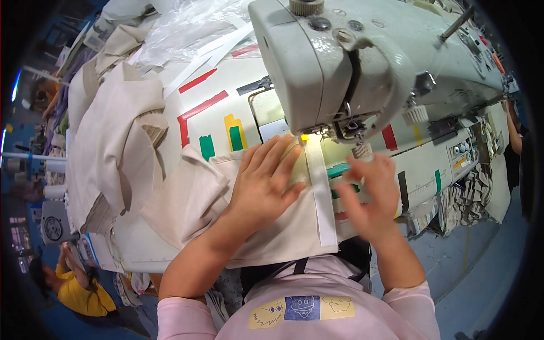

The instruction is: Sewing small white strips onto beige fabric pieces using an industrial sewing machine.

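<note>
My left hand lies flat with its fingers spread, pressing a beige fabric piece onto the sewing machine's bed. A narrow white strip runs along the right part of that fabric, its far end under the needle area of the sewing machine. To the right of the strip my right hand is raised and slightly blurred. Its thumb stands apart from the fingers, and nothing shows between them. The fingertips are close to a ridged metal knob below the machine head; contact cannot be made out.
A heap of beige fabric covers the table's left side, joining the worked piece. Clear plastic sheeting and white strips lie behind. Coloured tapes mark the bed. Stacked cloth pieces hang at right. A person in yellow sits lower left.
</note>
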Demonstrator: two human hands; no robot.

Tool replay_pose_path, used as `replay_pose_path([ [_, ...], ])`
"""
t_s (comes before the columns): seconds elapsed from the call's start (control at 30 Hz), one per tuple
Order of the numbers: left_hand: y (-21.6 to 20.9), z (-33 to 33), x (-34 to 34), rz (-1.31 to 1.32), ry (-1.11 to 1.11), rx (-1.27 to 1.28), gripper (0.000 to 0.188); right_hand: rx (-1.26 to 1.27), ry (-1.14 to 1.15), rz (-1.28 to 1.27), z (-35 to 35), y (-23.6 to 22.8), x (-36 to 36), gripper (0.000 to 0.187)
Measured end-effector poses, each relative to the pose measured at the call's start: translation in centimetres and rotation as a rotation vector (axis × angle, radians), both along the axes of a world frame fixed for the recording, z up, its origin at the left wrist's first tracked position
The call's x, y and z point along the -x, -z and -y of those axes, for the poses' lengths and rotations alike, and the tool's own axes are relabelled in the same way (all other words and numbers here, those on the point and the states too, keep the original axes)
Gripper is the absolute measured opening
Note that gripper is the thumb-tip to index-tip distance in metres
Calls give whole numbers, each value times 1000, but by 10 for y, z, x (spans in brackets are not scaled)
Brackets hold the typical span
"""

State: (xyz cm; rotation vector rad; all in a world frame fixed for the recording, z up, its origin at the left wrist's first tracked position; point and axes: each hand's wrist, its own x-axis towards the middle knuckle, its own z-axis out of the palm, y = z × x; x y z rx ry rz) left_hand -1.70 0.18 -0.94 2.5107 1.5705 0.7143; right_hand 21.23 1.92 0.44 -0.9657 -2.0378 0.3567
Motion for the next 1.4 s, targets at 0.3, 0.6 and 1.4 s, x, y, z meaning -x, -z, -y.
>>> replay_pose_path([
  [0.3,4,71,87,167,-442,183,54,50,-205,262,99,21,-20,33],
  [0.6,17,105,168,-152,-805,183,56,-88,-176,191,99,40,-12,25],
  [1.4,-12,69,-42,19,129,273,53,-6,-196,120,88,31,-36,23],
])
